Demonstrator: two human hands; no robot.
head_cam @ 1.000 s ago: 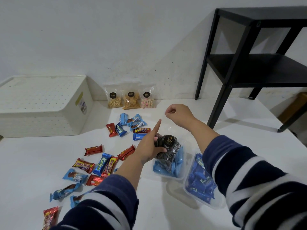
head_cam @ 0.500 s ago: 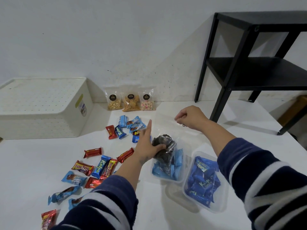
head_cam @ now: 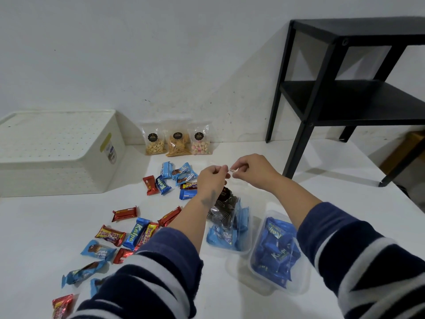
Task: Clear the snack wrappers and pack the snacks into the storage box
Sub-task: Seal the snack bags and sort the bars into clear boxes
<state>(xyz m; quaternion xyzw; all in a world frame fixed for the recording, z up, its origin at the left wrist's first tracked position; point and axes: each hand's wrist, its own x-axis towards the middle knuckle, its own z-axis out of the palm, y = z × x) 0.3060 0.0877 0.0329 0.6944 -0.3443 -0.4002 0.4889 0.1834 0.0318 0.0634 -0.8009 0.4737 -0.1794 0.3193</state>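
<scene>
Pinching the top edge of a clear bag (head_cam: 224, 203) from both sides, the left hand (head_cam: 210, 180) and the right hand (head_cam: 250, 171) meet just above the near clear tub (head_cam: 230, 247), fingertips almost touching. Each hand has thumb and forefinger closed on the thin plastic, the other fingers curled in. The bag hangs down between the wrists into that tub and carries dark spiral-patterned sweets (head_cam: 222, 210); blue wrapped snacks (head_cam: 220, 237) lie in the tub beneath it.

Just right of that tub sits a second clear tub (head_cam: 259, 272), packed with dark blue Kalpa packs (head_cam: 274, 252). Left of the near tub, loose wrapped snacks are scattered over the white table (head_cam: 46, 226): red bars (head_cam: 124, 213), a blue Kalpa bar (head_cam: 135, 233), a red-and-yellow pack (head_cam: 110, 235) and light blue packs (head_cam: 98, 249). Beyond the tub, a smaller cluster of blue and red packs (head_cam: 171, 178) lies near the left hand.

Farther behind that tub, three clear pouches (head_cam: 178, 143) with round black labels stand in a row against the wall. Well to the tub's far left rests the white storage box (head_cam: 57, 153), its perforated lid on. A black shelf unit (head_cam: 345, 88) stands at the tub's far right. Striped navy-and-white sleeves (head_cam: 147, 279) cover both forearms.
</scene>
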